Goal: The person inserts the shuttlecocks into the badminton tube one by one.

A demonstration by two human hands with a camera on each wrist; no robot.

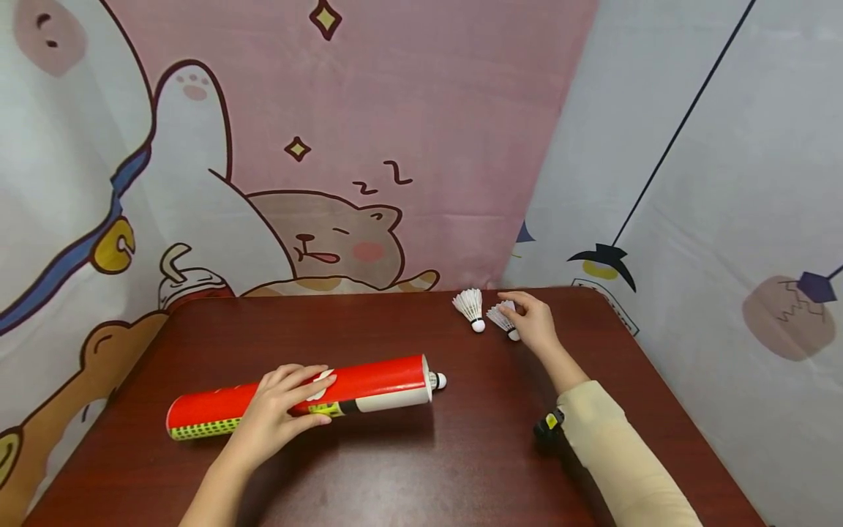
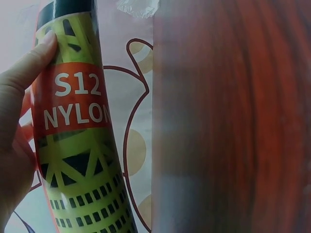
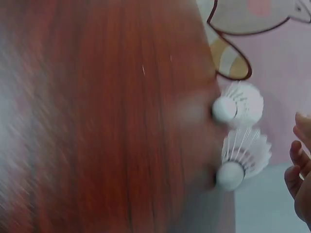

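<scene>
My left hand [image 1: 279, 402] grips a red shuttlecock tube [image 1: 382, 377] around its middle, thumb on the near side. The left wrist view shows its "S12 NYLON" label [image 2: 77, 97]. The tube lies sideways, with its right end raised a little over the table. From that end pokes the tip of a shuttlecock [image 1: 440, 380]. At the back right, my right hand [image 1: 535, 322] reaches over a white shuttlecock [image 1: 502, 317], fingers loosely bent. In the right wrist view, a gap separates the fingers from this shuttlecock [image 3: 247, 150]. Another shuttlecock [image 1: 469, 304] lies just to its left.
The dark red-brown table [image 1: 369, 476] ends at a cartoon-printed cloth [image 1: 448, 183] behind the shuttlecocks. More pale cloth [image 1: 744, 219] hangs along the right side. A black strap or device [image 1: 548, 428] is at my right sleeve cuff.
</scene>
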